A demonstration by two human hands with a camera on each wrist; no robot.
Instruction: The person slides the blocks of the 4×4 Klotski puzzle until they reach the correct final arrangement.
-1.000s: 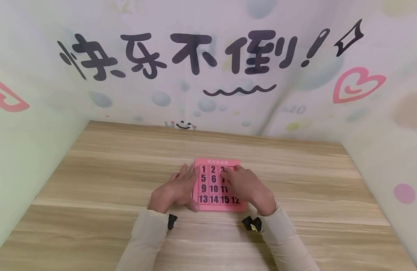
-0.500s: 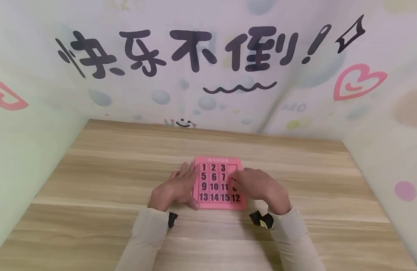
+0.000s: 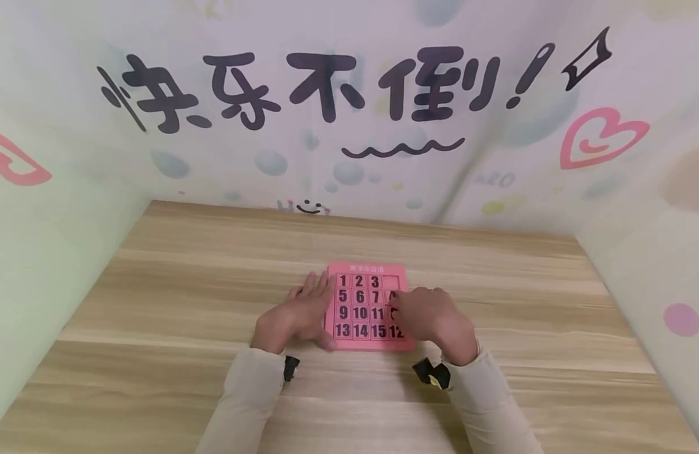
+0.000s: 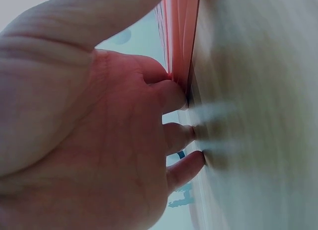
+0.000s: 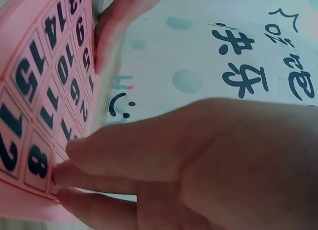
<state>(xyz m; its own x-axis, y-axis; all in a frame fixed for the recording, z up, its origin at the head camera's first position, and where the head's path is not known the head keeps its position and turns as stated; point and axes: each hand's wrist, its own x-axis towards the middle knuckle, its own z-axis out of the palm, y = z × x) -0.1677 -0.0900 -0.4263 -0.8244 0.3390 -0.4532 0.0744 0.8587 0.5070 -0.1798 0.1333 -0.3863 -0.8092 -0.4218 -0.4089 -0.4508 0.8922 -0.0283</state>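
A pink number slide puzzle (image 3: pixel 368 345) lies flat on the wooden table, its black-numbered tiles facing up. The top right space (image 3: pixel 391 281) holds no tile. My left hand (image 3: pixel 305 312) rests along the puzzle's left side, thumb at the near left corner; in the left wrist view its fingertips (image 4: pixel 186 133) reach down to the table beside the pink frame (image 4: pixel 185 31). Over the right column, my right hand (image 3: pixel 431 315) touches the 4 tile (image 3: pixel 391 295) with its fingertips. The right wrist view shows them just beyond the 8 tile (image 5: pixel 36 160).
The wood-grain table (image 3: pixel 173 284) surrounds the puzzle. A pale printed backdrop (image 3: pixel 304 183) with large black characters rises behind it, and pale walls stand on both sides. Both sleeves (image 3: pixel 241 391) come in from the near edge.
The right hand has drawn back from the upper tiles toward the right column, uncovering 3, 7 and the top right space. The 4 tile now shows in the second row. The left hand stays put.
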